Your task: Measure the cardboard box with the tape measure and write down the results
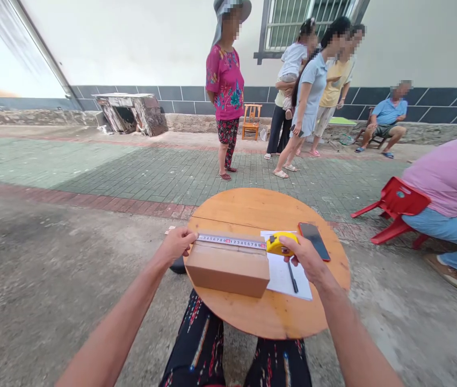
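A brown cardboard box (228,267) lies on a small round wooden table (252,209) in front of me. A white tape (232,241) with numbers stretches along the box's far top edge. My left hand (178,244) pinches the tape's free end at the box's left corner. My right hand (304,257) grips the yellow tape measure case (277,244) at the box's right end. Under that hand a white sheet of paper (282,277) carries a black pen (292,278). A dark phone (314,241) lies just right of the case.
A person in a pink shirt sits on a red plastic chair (395,207) to the right. Several people stand on the paving beyond the table, one sits by the wall. A small wooden chair (251,121) and an old cabinet (129,113) stand farther back.
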